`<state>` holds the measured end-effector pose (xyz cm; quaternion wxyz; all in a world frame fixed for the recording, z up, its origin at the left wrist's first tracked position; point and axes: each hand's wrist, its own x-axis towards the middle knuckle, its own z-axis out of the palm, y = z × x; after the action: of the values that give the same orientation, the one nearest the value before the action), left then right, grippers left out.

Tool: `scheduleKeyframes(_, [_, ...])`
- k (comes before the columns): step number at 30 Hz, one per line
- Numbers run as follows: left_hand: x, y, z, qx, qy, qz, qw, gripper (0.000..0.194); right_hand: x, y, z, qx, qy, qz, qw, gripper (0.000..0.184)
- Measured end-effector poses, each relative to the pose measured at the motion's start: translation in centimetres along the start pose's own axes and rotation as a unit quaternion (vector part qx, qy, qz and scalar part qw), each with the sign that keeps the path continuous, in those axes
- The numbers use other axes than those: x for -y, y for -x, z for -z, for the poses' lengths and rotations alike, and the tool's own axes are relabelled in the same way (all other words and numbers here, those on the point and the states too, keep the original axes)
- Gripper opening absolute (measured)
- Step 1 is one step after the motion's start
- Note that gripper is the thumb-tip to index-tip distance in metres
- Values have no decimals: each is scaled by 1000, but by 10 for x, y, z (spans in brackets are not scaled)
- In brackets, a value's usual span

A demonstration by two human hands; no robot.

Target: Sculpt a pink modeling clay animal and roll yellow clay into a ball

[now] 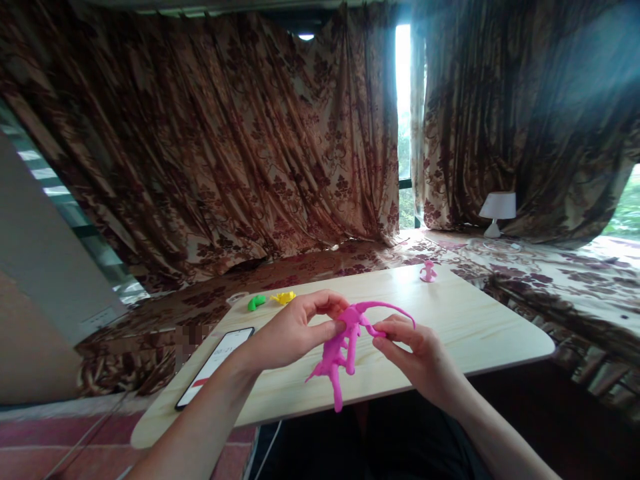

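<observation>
Between my two hands, above the front part of the table, is a bright pink modelling-clay figure (pixel 334 352) with several limbs and a long thin curved tail. My left hand (pixel 293 330) grips its upper body between thumb and fingers. With thumb and fingertips, my right hand (pixel 417 353) pinches a short limb on the figure's right side. The thin tail arches over toward the right hand's knuckles. One thick limb of the figure hangs down past the table's front edge. My left fingertips are partly hidden behind the figure.
On the pale wooden table (pixel 480 327) lie a phone (pixel 220 363) at the left, a green clay piece (pixel 257 303) and a yellow clay piece (pixel 284 298). A small pink figure (pixel 428 272) stands at the far right. Behind are patterned curtains (pixel 300 147) and a white lamp (pixel 497 208).
</observation>
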<state>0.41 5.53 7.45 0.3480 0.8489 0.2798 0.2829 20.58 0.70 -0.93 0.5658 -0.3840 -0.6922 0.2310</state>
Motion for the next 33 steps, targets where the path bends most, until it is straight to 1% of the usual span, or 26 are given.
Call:
scheduleKeyframes(3, [2, 0, 0, 2, 2, 3, 1000, 15, -4, -2, 0, -26, -7, 19, 999, 11])
scheduleKeyframes(5, [3, -1, 0, 1, 0, 5, 1000, 16, -9, -2, 0, -30, -17, 11, 999, 12])
scheduleKeyframes(7, [4, -1, 0, -6, -7, 9, 1000, 16, -15, -1, 0, -29, -47, -20, 998, 18])
scheduleKeyframes(9, [2, -2, -1, -20, -23, 9, 1000, 16, -18, 2, 0, -24, -95, -63, 993, 31])
scheduleKeyframes(10, [1, -2, -2, -29, -34, 9, 999, 16, -19, 4, 0, -21, -115, -87, 989, 35])
scheduleKeyframes(12, [-2, -4, -5, -52, -57, 10, 997, 18, -16, 10, -3, -17, -135, -132, 982, 31])
scheduleKeyframes(14, [-4, -7, -9, -71, -78, 11, 994, 18, -10, 15, -9, -27, -146, -156, 976, 27])
scheduleKeyframes(16, [-5, -10, -14, -82, -92, 10, 992, 18, -4, 17, -17, -46, -162, -152, 974, 26])
scheduleKeyframes(18, [-5, -12, -18, -81, -101, 8, 992, 17, -2, 14, -25, -66, -175, -139, 972, 26])
scheduleKeyframes(22, [-4, -14, -19, -69, -108, 9, 992, 18, -12, 5, -31, -105, -161, -126, 973, 24])
scheduleKeyframes(27, [-3, -15, -17, -42, -97, 23, 994, 21, -25, 4, -27, -140, -55, -75, 986, 18])
scheduleKeyframes(30, [0, -17, -17, -34, -90, 35, 995, 25, -24, 5, -27, -145, 18, -36, 989, 15])
scheduleKeyframes(33, [6, -19, -17, -25, -98, 43, 994, 30, -21, 6, -26, -138, 63, -32, 988, 19])
